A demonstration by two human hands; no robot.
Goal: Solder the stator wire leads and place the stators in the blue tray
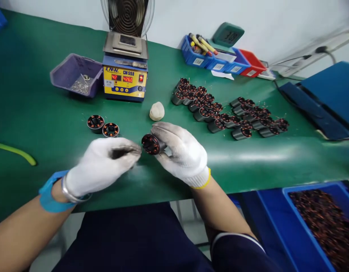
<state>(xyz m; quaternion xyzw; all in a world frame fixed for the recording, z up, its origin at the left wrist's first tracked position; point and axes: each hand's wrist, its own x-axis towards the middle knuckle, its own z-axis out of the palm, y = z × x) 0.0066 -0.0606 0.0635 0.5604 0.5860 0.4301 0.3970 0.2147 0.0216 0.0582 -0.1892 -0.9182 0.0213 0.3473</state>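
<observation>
My right hand (181, 153), in a white glove with a yellow cuff edge, grips a motor stator (151, 144), a dark cylinder with copper windings, its open end turned to the left. Just left of it, my gloved left hand (106, 160) has its thumb and fingertips pinched together. Whatever is in that pinch, perhaps a thin wire, is too small to make out. Two more stators, one (95, 122) behind the other (110, 130), stand on the green mat beyond my left hand. A small whitish lump (157, 111) lies beyond my right hand.
At the back stands a yellow-and-blue solder pot (125, 81) beside a purple bin (75, 75) of metal bits. Several stators (202, 113) stand in groups to the right. Blue bins (195, 59), a clock (228, 34), a green-handled tool (17, 151) and a blue crate (301, 226) surround the workspace.
</observation>
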